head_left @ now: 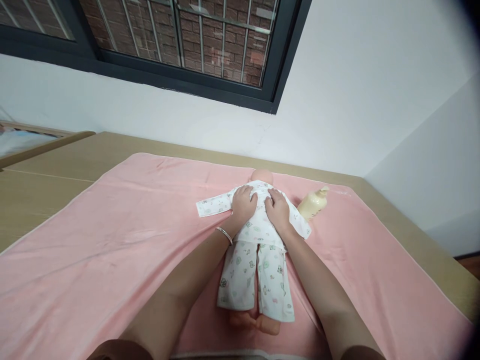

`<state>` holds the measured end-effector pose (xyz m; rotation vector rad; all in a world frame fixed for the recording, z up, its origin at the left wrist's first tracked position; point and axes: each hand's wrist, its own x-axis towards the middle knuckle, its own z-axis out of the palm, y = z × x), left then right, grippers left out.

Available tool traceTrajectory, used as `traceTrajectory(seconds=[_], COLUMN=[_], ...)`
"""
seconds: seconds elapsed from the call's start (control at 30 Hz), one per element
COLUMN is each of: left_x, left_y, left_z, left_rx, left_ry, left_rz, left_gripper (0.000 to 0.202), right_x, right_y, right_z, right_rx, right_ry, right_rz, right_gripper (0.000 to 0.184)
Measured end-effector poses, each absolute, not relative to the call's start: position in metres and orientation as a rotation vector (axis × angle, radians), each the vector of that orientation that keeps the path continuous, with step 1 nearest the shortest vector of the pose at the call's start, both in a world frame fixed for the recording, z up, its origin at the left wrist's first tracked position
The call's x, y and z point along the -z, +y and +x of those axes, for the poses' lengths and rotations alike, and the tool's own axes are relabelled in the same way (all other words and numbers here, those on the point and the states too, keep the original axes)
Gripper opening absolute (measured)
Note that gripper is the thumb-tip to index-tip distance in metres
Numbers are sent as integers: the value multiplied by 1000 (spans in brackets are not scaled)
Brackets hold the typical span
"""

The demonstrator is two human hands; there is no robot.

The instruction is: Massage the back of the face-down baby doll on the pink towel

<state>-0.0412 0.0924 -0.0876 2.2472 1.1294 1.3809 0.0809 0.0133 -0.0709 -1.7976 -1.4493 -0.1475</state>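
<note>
A baby doll (258,227) in a white printed top and matching trousers (240,277) lies stretched out on a pink blanket (157,235), its head (262,175) away from me and its bare feet toward me. Its face does not show. On the left side of its upper body rests my left hand (244,204), open, fingers laid over the cloth; a silver bangle circles that wrist. My right hand (277,209) lies open on the other side of the upper body, near the shoulder. The doll's sleeves spread out to both sides.
Beside the doll's right-hand sleeve, a cream-coloured bottle (313,202) lies tilted on the blanket. The blanket covers a wooden surface (112,145) that meets a white wall (322,125). Above is a dark-framed window (275,95) with bars.
</note>
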Motion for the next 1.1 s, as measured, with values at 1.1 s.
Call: traceTrajectory(seconds=[1.1], left_x=[81], left_y=[84], left_z=[-44], left_rx=[-1376], left_ry=[1173], left_rz=[2449], left_gripper=[20], right_x=[75], right_y=[8], right_z=[77], right_rx=[425], right_ry=[-1475], right_rz=[-1822], right_gripper=[34])
